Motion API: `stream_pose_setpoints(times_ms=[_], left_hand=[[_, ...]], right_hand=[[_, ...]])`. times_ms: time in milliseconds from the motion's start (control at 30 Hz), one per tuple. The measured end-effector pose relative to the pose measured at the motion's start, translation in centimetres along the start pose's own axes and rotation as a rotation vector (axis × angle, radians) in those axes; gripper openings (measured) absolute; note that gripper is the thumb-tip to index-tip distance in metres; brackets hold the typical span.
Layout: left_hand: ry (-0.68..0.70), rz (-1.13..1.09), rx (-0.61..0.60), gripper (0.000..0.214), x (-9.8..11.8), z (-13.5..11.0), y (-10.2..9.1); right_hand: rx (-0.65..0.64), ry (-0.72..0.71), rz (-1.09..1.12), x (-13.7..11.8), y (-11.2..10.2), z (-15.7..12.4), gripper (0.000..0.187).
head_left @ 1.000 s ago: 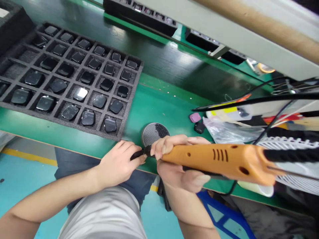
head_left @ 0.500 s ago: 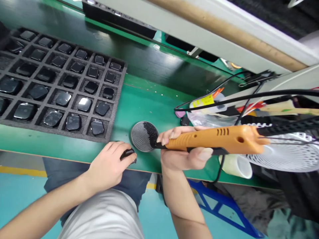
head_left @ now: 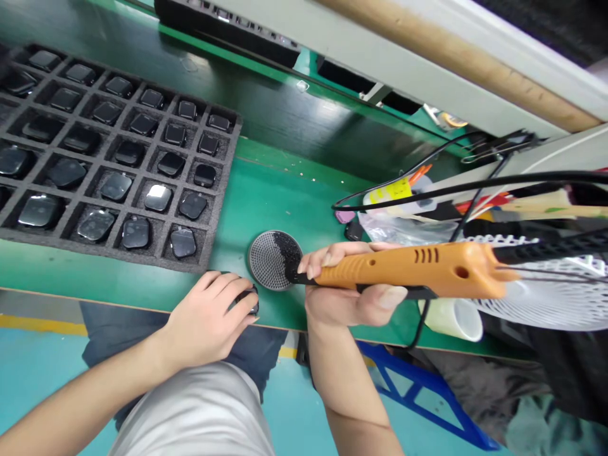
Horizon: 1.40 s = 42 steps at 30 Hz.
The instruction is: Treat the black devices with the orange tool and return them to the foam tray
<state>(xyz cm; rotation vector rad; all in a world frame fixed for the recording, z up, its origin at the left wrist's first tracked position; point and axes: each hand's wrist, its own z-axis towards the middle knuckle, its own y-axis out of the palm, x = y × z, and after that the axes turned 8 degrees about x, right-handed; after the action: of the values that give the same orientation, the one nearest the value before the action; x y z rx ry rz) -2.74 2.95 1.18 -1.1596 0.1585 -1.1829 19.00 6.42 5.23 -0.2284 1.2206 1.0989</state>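
Note:
My left hand (head_left: pixel 206 313) rests at the bench's front edge, its fingers curled around a small black device (head_left: pixel 249 303) that they mostly hide. My right hand (head_left: pixel 335 297) grips an orange-handled electric screwdriver (head_left: pixel 418 266). Its black tip touches the right edge of a round perforated metal disc (head_left: pixel 266 259), which carries a patch of tiny black pieces. Further left, a grey foam tray (head_left: pixel 142 252) holds several black smartwatch bodies (head_left: pixel 158 197) in separate cells. My hands stand apart, with the disc just beyond the gap.
The green bench mat (head_left: pixel 275 196) runs beneath everything. A plastic bag (head_left: pixel 403 228), labelled bottle (head_left: pixel 394 193), white cup (head_left: pixel 451 320) and white fan (head_left: pixel 546 297) crowd the right, with black cables (head_left: pixel 475 187) above. A pale shelf (head_left: pixel 427 63) overhangs the far side.
The screwdriver tip has moved off the black device and onto the disc, and my hands have separated. Between the last two frames, almost nothing moves.

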Motion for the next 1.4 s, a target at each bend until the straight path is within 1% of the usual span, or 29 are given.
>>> stream_pose_setpoints(times_ms=[100,167,367,467,567,733,933,1267,1400], left_hand=[[0.006,-0.002,0.006,0.023,0.0,0.0,0.0],[0.006,-0.008,0.023,0.022,-0.1,0.1,0.0],[0.019,-0.033,0.073,0.02,-0.1,0.2,0.0],[0.005,-0.036,0.075,0.021,-0.1,0.2,0.0],[0.002,-0.038,0.072,0.021,-0.1,0.1,0.1],[0.008,-0.035,0.08,0.022,0.0,0.2,0.2],[-0.001,-0.041,0.069,0.022,0.1,0.2,0.2],[-0.004,-0.043,0.064,0.021,0.0,0.3,0.2],[-0.01,-0.042,0.054,0.022,0.1,0.3,0.1]], right_hand=[[-0.014,0.003,-0.005,0.0,0.0,0.2,0.037],[-0.031,0.011,-0.008,-0.6,0.1,0.3,0.039],[-0.09,0.071,0.007,-4.1,0.8,-0.3,0.044],[-0.163,0.133,0.026,-5.1,1.4,-1.2,0.045],[-0.245,0.179,0.016,-5.2,1.6,-1.9,0.046],[-0.31,0.22,0.019,-4.8,1.4,-2.5,0.046],[-0.33,0.246,0.06,-4.4,1.3,-2.8,0.05],[-0.281,0.3,-0.003,-5.1,1.8,-3.3,0.05],[-0.309,0.308,-0.032,-5.3,1.7,-3.4,0.052]])
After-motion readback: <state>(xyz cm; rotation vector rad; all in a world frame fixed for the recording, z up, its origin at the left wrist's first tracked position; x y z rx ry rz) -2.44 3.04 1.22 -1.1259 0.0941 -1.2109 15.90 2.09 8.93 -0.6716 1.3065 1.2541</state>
